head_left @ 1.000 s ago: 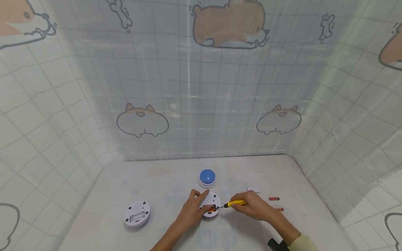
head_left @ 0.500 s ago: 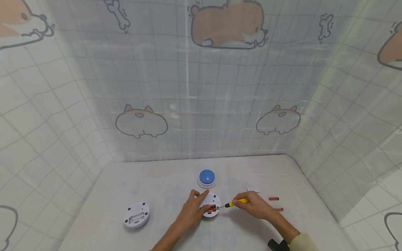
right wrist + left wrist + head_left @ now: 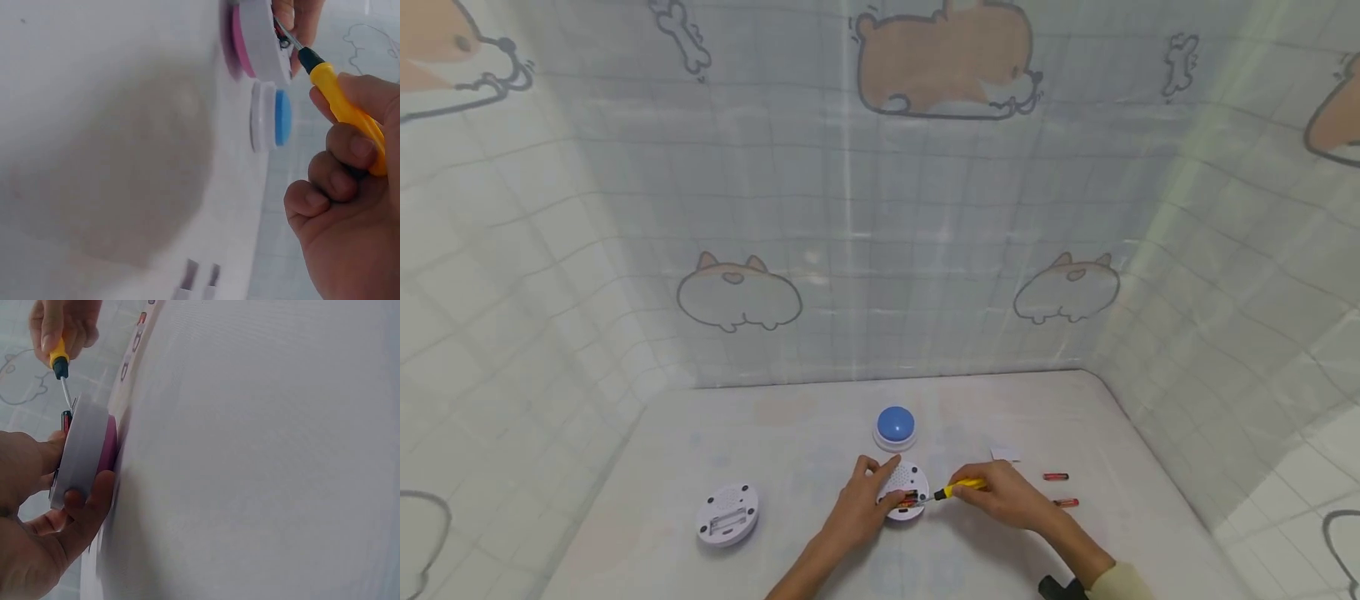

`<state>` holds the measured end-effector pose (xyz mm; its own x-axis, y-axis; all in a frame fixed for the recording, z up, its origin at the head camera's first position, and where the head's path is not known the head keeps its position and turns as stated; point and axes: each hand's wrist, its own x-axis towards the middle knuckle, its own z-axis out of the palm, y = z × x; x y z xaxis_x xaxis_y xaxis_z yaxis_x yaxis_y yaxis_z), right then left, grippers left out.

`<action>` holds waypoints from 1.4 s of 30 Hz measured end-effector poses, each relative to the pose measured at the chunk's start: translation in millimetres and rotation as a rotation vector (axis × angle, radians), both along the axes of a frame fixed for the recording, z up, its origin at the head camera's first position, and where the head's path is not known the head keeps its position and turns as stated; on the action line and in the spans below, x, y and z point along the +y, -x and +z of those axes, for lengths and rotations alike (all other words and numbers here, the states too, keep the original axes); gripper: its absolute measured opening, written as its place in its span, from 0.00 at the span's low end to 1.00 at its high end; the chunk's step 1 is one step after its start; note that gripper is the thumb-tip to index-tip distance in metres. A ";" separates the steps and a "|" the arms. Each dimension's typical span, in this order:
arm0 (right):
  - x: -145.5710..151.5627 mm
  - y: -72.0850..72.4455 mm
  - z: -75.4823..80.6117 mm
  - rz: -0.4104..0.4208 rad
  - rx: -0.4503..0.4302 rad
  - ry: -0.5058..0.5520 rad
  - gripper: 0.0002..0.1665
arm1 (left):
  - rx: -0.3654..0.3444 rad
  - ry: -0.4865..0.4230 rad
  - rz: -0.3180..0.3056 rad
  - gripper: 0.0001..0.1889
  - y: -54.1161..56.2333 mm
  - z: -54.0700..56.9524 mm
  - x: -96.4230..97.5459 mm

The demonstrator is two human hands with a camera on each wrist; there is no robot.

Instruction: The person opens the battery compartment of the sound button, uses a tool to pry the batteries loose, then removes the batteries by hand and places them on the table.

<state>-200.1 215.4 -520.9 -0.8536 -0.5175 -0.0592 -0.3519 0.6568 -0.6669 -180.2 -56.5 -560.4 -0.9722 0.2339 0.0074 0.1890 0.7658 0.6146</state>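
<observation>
A white round push-button (image 3: 914, 475) lies upside down on the table, its pink top (image 3: 109, 444) facing down. Red-and-black batteries (image 3: 911, 495) sit in its open compartment; one battery end (image 3: 66, 419) stands out above the underside in the left wrist view. My left hand (image 3: 859, 502) grips the push-button by its sides, thumb over the batteries. With my right hand (image 3: 1000, 492) I hold a screwdriver (image 3: 334, 94) by its yellow handle. Its metal shaft slants down to the batteries' right end; exact tip contact is too small to tell.
A blue-topped push-button (image 3: 896, 425) stands upright behind. At left another push-button (image 3: 727, 515) lies overturned, its battery compartment bare. Two loose batteries (image 3: 1056, 477) and a small white piece (image 3: 1004, 454) lie at right. A black object (image 3: 1060, 588) is at the front edge.
The screwdriver drew back slightly to the right, then came in left again at the batteries. The front battery now looks a little tilted. My left hand keeps its hold.
</observation>
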 end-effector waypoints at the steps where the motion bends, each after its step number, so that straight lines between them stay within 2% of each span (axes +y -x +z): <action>1: -0.2 0.0 1.2 -0.010 0.016 -0.010 0.12 | -0.004 -0.002 -0.002 0.32 0.0 0.2 0.6; 5: -1.2 1.5 8.2 -0.031 0.048 -0.026 0.10 | -0.016 0.001 0.009 0.32 0.4 -0.2 1.9; 10: -3.9 1.9 13.7 -0.017 0.026 -0.045 0.11 | -0.019 -0.001 0.009 0.33 1.2 -1.8 1.8; 13: -6.0 1.1 15.3 -0.003 0.047 -0.077 0.12 | -0.023 -0.001 0.004 0.33 1.0 -2.2 1.6; 26: -21.9 -11.5 39.0 0.063 0.222 -0.283 0.11 | -0.002 0.007 -0.011 0.33 2.2 -2.3 0.6; 31: -29.8 -17.5 44.3 0.136 0.360 -0.350 0.08 | 0.019 0.002 -0.026 0.32 1.1 -3.3 0.3; 35: -31.6 -19.2 42.9 0.177 0.470 -0.378 0.07 | 0.034 0.003 -0.027 0.32 1.2 -5.7 -0.3; 36: -31.2 -19.2 41.8 0.179 0.474 -0.373 0.07 | 0.034 0.005 -0.026 0.32 1.5 -5.9 -0.2; 38: -28.8 -18.3 40.0 0.163 0.423 -0.350 0.08 | 0.032 0.008 -0.019 0.32 2.2 -7.3 0.4; 42: -17.0 -11.2 30.6 0.094 0.226 -0.239 0.11 | 0.012 0.013 0.007 0.32 1.8 -7.3 3.0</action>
<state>-188.9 198.4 -490.3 -0.8082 -0.5888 -0.0034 -0.5395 0.7429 -0.3962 -182.0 -53.5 -567.7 -0.9737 0.2271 0.0160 0.1907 0.7754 0.6020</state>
